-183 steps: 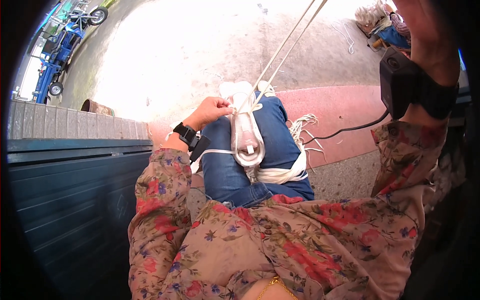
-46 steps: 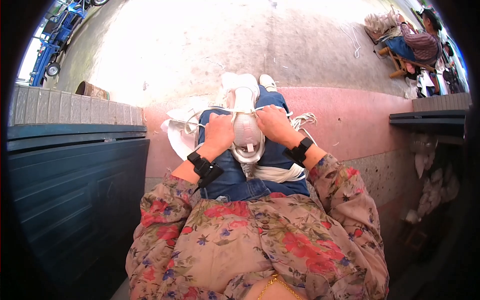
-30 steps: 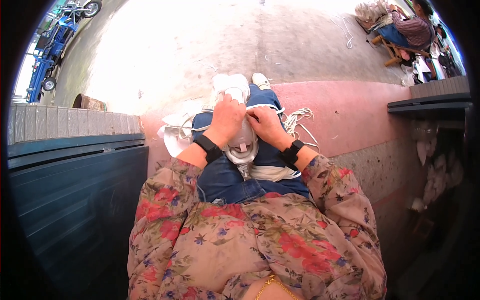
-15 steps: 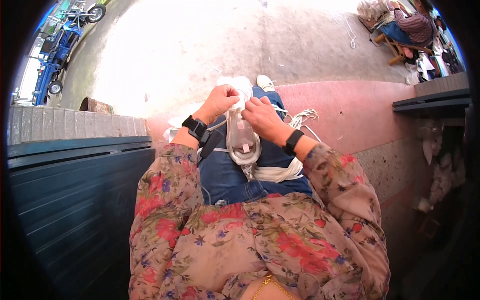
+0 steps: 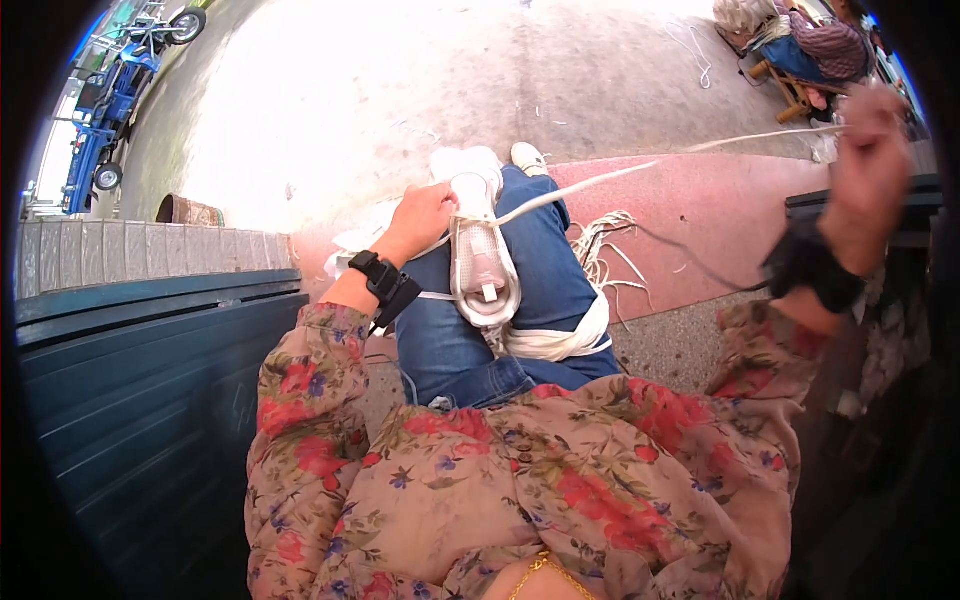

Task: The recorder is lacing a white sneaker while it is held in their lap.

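Observation:
A white shoe (image 5: 484,270) lies on my lap between my thighs, its opening toward me. My left hand (image 5: 424,213) is closed at the shoe's far left edge, its fingertips partly hidden. From the shoe a white shoelace (image 5: 585,186) stretches far to the right. My right hand (image 5: 872,160), raised at the far right and blurred by motion, is closed on the lace's other end. Across my right thigh lies a bundle of white laces (image 5: 560,342). Its loose ends (image 5: 604,236) hang beside my knee.
Dark blue slatted panels (image 5: 150,385) stand at my left, and a dark ledge (image 5: 915,205) at my right. A round brown container (image 5: 190,212) sits front left. A blue three-wheeled vehicle (image 5: 105,110) is beyond it. Another person (image 5: 825,50) sits at the far right.
My right hand has swung from the shoe out to the far right, drawing the shoelace out long. My left hand stays at the shoe, slightly lower and farther left.

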The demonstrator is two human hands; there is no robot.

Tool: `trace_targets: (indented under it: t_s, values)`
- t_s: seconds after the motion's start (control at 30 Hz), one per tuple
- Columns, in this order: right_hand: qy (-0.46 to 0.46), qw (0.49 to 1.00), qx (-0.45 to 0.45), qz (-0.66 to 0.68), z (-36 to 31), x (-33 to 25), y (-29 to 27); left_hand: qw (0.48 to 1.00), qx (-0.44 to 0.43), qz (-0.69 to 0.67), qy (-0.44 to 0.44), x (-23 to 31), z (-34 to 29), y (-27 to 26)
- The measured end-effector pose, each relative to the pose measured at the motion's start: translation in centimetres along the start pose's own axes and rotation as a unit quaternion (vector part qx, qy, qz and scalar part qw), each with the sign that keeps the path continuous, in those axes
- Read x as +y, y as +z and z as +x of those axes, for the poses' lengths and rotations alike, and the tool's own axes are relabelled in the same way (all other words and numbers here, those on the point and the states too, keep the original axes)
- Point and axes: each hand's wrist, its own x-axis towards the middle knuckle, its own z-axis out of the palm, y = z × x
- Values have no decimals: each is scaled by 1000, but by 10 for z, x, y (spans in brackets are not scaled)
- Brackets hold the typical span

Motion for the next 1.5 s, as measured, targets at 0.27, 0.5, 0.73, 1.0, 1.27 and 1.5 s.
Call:
trace_targets:
  t_s: [0.27, 0.5, 0.73, 1.0, 1.27, 1.5]
  values:
    - [374, 878, -231, -191, -148, 170, 85, 971, 46, 152, 177, 18, -17, 14]
    - [293, 824, -408, -261, -209, 256, 90, 953, -11, 238, 186, 27, -3, 17]
    - [308, 731, -488, -365, -205, 232, 86, 923, 16, 325, 205, 14, 0, 9]
    - [201, 768, -452, -407, -238, 194, 101, 962, -211, 139, 106, 27, 20, -11]
    - [53, 717, -559, -413, -259, 167, 104, 959, -94, 264, 34, 35, 28, 31]
    - [225, 828, -326, -398, -217, 160, 56, 993, -7, 120, 4, -12, -6, -4]
